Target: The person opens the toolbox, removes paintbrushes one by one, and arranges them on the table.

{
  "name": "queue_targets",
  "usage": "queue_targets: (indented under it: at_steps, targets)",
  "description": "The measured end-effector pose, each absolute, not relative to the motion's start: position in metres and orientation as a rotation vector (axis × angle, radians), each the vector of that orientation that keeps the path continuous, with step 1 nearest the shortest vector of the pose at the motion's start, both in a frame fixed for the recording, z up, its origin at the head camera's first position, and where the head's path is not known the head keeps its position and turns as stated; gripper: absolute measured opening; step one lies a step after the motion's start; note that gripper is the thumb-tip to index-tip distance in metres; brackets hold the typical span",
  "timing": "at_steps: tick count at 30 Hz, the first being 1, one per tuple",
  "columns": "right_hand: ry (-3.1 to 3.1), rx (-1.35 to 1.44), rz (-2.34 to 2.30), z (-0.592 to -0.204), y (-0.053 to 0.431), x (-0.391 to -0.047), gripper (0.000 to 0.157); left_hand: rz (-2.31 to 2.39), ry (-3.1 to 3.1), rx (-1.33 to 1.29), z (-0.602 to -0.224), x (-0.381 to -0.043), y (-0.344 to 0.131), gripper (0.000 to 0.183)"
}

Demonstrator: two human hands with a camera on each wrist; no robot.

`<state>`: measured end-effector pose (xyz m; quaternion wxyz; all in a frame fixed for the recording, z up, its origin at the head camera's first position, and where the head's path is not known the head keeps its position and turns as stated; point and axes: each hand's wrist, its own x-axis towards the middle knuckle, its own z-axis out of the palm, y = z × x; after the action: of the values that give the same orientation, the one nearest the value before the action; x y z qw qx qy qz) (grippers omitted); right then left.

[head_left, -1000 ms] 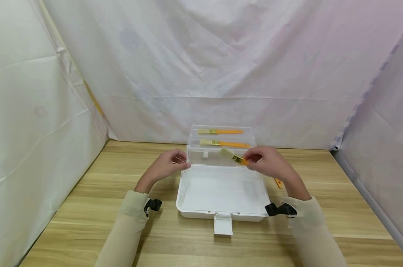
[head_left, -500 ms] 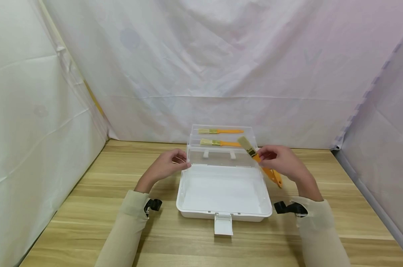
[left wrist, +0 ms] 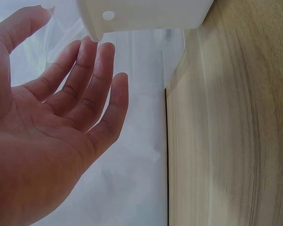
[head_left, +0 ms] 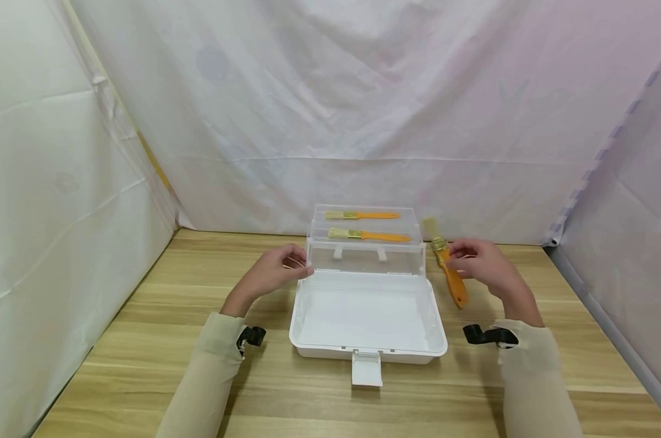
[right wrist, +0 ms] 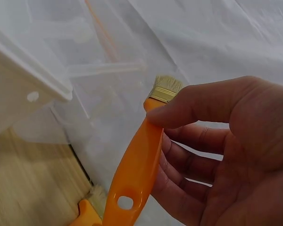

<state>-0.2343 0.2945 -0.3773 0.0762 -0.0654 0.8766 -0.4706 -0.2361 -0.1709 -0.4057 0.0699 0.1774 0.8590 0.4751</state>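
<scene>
A person's right hand point(head_left: 486, 267), its grip pinching an orange-handled flat paintbrush point(right wrist: 137, 165) by the handle, holds it leftward between hand and white storage box point(head_left: 368, 313), long axis running bristles-first away from the body, while the left hand point(head_left: 272, 274), fingers loosely spread, is farther off at the box's opposite side.

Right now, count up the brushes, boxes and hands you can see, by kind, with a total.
Brushes: 4 visible (far brush, nearer brush, held brush, partly hidden brush)
Boxes: 1 (white box)
Hands: 2 (left hand, right hand)
Total: 7
</scene>
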Motion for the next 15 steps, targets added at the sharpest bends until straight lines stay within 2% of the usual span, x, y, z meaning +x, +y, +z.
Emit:
queue_targets:
  at_steps: [15]
  targets:
    - [2.634, 0.058, -1.459, -0.415, 0.321, -0.245, 0.042, 1.418, 2.587, 0.537, -0.407, -0.238, -0.171, 0.031]
